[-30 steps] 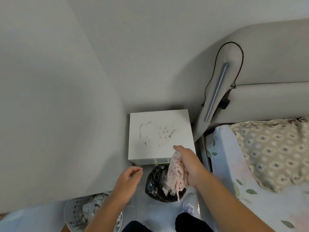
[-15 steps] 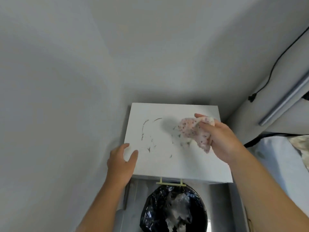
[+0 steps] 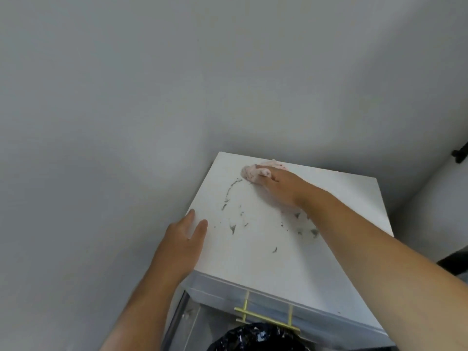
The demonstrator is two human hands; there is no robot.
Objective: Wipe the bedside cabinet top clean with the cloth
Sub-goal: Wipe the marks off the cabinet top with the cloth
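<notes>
The white bedside cabinet top [image 3: 255,254] fills the middle of the view, in a corner between two grey walls. Dark grey smears and specks [image 3: 229,196] run across it from the back left to the right. My right hand [image 3: 281,186] presses a crumpled pink speckled cloth [image 3: 250,173] flat onto the top near its back edge, at the upper end of the smear arc. My left hand [image 3: 186,239] rests flat on the cabinet's left front edge, fingers together, holding nothing.
A brass drawer handle [image 3: 266,317] sticks out from the cabinet's front. Below it sits a bin lined with a black bag [image 3: 255,338]. Grey walls close in on the left and behind. A black cable end [image 3: 459,154] shows at the far right.
The view has closed in on the cabinet. My right hand carried the cloth from above the bin to the back of the top and pressed it down. My left hand settled on the left edge.
</notes>
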